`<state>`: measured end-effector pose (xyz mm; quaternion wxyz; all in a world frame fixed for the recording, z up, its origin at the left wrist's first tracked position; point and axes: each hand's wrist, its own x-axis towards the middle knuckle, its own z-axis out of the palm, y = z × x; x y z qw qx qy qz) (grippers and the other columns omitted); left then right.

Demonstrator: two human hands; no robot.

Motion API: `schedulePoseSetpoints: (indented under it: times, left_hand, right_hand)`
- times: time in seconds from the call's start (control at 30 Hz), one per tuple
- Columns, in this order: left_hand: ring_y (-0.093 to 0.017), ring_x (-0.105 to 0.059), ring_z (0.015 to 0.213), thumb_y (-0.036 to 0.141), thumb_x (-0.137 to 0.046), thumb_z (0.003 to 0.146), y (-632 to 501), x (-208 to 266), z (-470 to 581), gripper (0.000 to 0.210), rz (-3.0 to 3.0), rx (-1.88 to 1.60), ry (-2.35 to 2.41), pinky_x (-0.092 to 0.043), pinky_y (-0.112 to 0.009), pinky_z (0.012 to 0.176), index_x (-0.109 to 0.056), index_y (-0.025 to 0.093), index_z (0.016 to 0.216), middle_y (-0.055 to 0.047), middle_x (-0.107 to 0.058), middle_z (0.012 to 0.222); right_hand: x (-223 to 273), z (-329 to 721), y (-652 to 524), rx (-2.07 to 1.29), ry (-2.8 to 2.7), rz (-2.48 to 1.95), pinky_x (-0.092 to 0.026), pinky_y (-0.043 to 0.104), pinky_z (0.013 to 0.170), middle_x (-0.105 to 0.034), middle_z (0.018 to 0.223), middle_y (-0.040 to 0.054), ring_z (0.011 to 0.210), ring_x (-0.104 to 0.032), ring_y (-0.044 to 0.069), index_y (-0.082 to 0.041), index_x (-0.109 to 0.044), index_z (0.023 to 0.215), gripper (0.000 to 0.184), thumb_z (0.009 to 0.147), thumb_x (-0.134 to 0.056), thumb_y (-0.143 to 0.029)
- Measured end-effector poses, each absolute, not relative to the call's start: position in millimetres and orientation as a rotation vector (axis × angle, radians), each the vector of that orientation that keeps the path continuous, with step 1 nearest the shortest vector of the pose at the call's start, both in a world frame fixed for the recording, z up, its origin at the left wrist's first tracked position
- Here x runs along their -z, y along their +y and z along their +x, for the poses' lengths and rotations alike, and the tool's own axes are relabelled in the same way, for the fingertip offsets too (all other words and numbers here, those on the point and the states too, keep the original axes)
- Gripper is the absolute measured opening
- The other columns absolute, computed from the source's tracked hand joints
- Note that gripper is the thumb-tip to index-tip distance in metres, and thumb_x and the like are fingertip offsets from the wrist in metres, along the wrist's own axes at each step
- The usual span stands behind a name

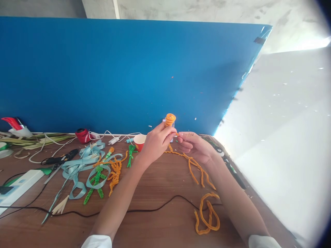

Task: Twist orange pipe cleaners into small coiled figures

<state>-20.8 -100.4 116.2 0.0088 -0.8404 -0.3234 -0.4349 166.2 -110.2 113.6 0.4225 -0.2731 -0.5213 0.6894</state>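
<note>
My left hand (pixel 156 141) is closed around the lower part of an orange pipe-cleaner coil (pixel 170 119), whose wound top stands above the fingers. My right hand (pixel 196 146) pinches a short end of orange pipe cleaner just beside the left fingertips. Below the hands, more orange pipe-cleaner strands (pixel 192 161) spread toward the right forearm; whether they join the coil is hidden. A loose, looped orange pipe cleaner (pixel 216 220) lies on the table nearer to me, left of the right forearm.
Left of my hands lie light-blue ribbon (pixel 74 167), a green pipe-cleaner figure (pixel 97 181) and a knotted orange one (pixel 115 172). A paper cup (pixel 140 142), glue gun (pixel 62 158) and white power strip (pixel 20 189) are there too. A black cable (pixel 144 210) crosses the brown table before a blue panel (pixel 124 75).
</note>
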Motion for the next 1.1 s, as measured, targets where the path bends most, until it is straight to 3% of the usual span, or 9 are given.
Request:
schedulePoseSetpoints:
  times: [0.1, 0.2, 0.3, 0.4, 0.53, 0.63, 0.83, 0.97, 1.1]
  left_hand:
    - [-0.018, -0.057, 0.081, 0.021, -0.047, 0.097, -102.8, -115.6, -17.9, 0.020, -2.540, 1.309, -1.056, -0.039, -0.029, 0.068, -0.065, 0.020, 0.091, -0.006, -0.062, 0.093]
    - [-0.016, -0.055, 0.076, 0.020, -0.050, 0.093, -107.6, -118.9, -17.3, 0.015, -2.592, 1.367, -1.177, -0.037, -0.029, 0.065, -0.063, 0.019, 0.086, -0.004, -0.062, 0.091]
    - [-0.014, -0.052, 0.070, 0.023, -0.052, 0.091, -110.9, -123.8, -19.7, 0.017, -2.815, 1.574, -1.359, -0.036, -0.028, 0.063, -0.059, 0.018, 0.076, -0.001, -0.058, 0.078]
    - [-0.012, -0.048, 0.060, 0.027, -0.054, 0.089, -110.3, -126.9, -22.5, 0.021, -3.194, 1.862, -1.498, -0.037, -0.026, 0.061, -0.055, 0.018, 0.070, 0.001, -0.051, 0.065]
    - [-0.010, -0.047, 0.059, 0.030, -0.059, 0.087, -107.3, -127.7, -22.9, 0.022, -3.383, 2.091, -1.424, -0.039, -0.025, 0.062, -0.057, 0.017, 0.070, 0.002, -0.051, 0.064]
    - [-0.011, -0.051, 0.068, 0.036, -0.062, 0.089, -106.0, -127.1, -21.9, 0.021, -3.272, 2.024, -1.299, -0.042, -0.025, 0.065, -0.066, 0.017, 0.083, 0.000, -0.058, 0.075]
    - [-0.013, -0.058, 0.077, 0.039, -0.062, 0.092, -107.2, -126.7, -19.9, 0.023, -3.066, 1.956, -1.190, -0.045, -0.024, 0.067, -0.068, 0.017, 0.096, -0.003, -0.066, 0.088]
    - [-0.014, -0.059, 0.080, 0.029, -0.060, 0.094, -106.4, -124.0, -19.3, 0.014, -2.770, 1.781, -1.103, -0.043, -0.025, 0.068, -0.070, 0.018, 0.093, -0.003, -0.066, 0.089]
    - [-0.016, -0.058, 0.080, 0.023, -0.056, 0.096, -102.3, -115.6, -19.1, 0.017, -2.472, 1.554, -0.975, -0.041, -0.028, 0.068, -0.072, 0.020, 0.091, -0.006, -0.065, 0.090]
  right_hand:
    - [-113.9, 163.0, -113.0, -1.489, -1.407, -0.779, -0.017, 0.025, 0.050, -0.029, 0.050, -0.0082, 0.050, -0.023, 0.008, -0.016, -0.061, 0.071, 0.033, 0.086, -0.069, -0.044]
    - [-111.7, 157.7, -116.5, -0.992, -1.636, -0.899, -0.019, 0.027, 0.052, -0.036, 0.055, -0.0054, 0.052, -0.026, 0.009, -0.017, -0.060, 0.072, 0.035, 0.092, -0.061, -0.045]
    - [-106.7, 156.6, -116.2, -0.198, -1.904, -0.876, -0.027, 0.030, 0.058, -0.045, 0.061, -0.0012, 0.059, -0.035, 0.012, -0.018, -0.056, 0.070, 0.032, 0.099, -0.051, -0.031]
    - [-102.2, 162.0, -112.3, 0.487, -2.052, -0.721, -0.028, 0.033, 0.063, -0.047, 0.060, 0.0003, 0.063, -0.036, 0.015, -0.019, -0.053, 0.072, 0.027, 0.097, -0.047, -0.015]
    - [-99.2, 169.9, -106.7, 0.839, -2.036, -0.662, -0.025, 0.034, 0.062, -0.048, 0.057, -0.0001, 0.062, -0.036, 0.017, -0.020, -0.058, 0.082, 0.016, 0.095, -0.052, -0.012]
    - [-98.2, 170.3, -104.7, 0.685, -1.973, -0.701, -0.029, 0.033, 0.062, -0.052, 0.060, 0.0005, 0.062, -0.039, 0.016, -0.020, -0.058, 0.082, 0.017, 0.097, -0.053, -0.018]
    - [-105.6, 162.4, -114.8, -0.035, -1.865, -0.822, -0.037, 0.030, 0.062, -0.060, 0.069, 0.0022, 0.064, -0.050, 0.015, -0.020, -0.063, 0.082, 0.029, 0.101, -0.048, -0.037]
    - [-114.5, 159.0, -121.8, -0.721, -1.691, -0.867, -0.033, 0.029, 0.056, -0.053, 0.057, -0.0007, 0.055, -0.046, 0.013, -0.020, -0.060, 0.073, 0.042, 0.100, -0.047, -0.050]
    - [-116.6, 160.5, -118.5, -1.388, -1.443, -0.764, -0.024, 0.025, 0.049, -0.040, 0.051, -0.0054, 0.049, -0.034, 0.009, -0.019, -0.063, 0.075, 0.034, 0.090, -0.064, -0.049]
